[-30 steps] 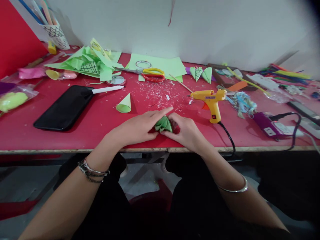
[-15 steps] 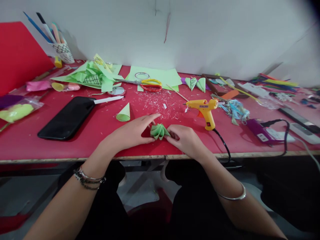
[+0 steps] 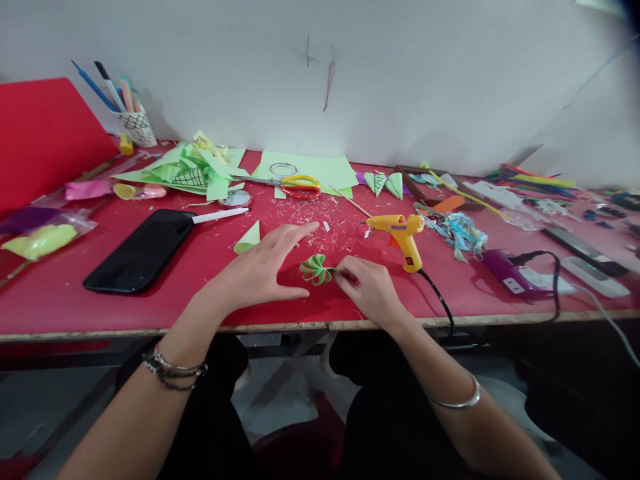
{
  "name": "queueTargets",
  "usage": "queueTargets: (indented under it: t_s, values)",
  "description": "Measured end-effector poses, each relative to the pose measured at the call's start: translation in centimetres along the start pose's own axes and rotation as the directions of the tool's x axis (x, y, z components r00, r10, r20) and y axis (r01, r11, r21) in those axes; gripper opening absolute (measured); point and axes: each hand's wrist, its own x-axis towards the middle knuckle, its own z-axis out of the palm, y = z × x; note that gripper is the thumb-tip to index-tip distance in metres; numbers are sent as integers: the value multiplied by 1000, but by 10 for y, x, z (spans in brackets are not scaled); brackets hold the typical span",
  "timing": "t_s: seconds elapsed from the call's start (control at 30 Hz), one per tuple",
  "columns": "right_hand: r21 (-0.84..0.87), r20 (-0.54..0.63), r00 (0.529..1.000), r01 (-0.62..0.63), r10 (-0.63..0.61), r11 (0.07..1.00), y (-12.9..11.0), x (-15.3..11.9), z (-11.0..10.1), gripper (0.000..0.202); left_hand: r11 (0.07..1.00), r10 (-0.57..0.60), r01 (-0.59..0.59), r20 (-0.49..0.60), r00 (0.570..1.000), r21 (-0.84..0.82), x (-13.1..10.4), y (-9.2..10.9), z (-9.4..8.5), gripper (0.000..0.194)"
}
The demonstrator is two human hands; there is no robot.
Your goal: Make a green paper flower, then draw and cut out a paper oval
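Observation:
A green looped paper piece (image 3: 315,269) is held low over the red table by its right end, pinched in the closed fingers of my right hand (image 3: 367,287). To its left, my left hand (image 3: 265,270) is spread, thumb and fingers apart, holding nothing. Partly behind that hand lies a green paper cone (image 3: 249,239). A yellow glue gun (image 3: 406,241) rests on the table to the right of my right hand, its black cord running off the front edge.
On the left are a black phone (image 3: 141,251) and a white pen (image 3: 220,215). Scissors (image 3: 300,187) and green paper (image 3: 330,170) lie at the back. A purple power block (image 3: 510,273) sits at the right. The table's front edge (image 3: 290,327) is near my wrists.
My left hand has opened wider and moved off the green paper piece. My right hand still holds it, and its loops now face up more toward me. The view has shifted slightly.

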Motion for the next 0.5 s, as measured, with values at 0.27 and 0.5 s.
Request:
queueTargets:
  t_s: [0.27, 0.5]
  values:
    - [-39, 61, 997, -45, 47, 998, -11, 1, 9, 19, 995, 92, -89, -104, 990, 35, 6, 7, 5, 22]
    - [22, 140, 984, -114, 110, 993, -14, 1, 7, 21, 992, 122, -117, -126, 985, 44, 10, 5, 14, 15]
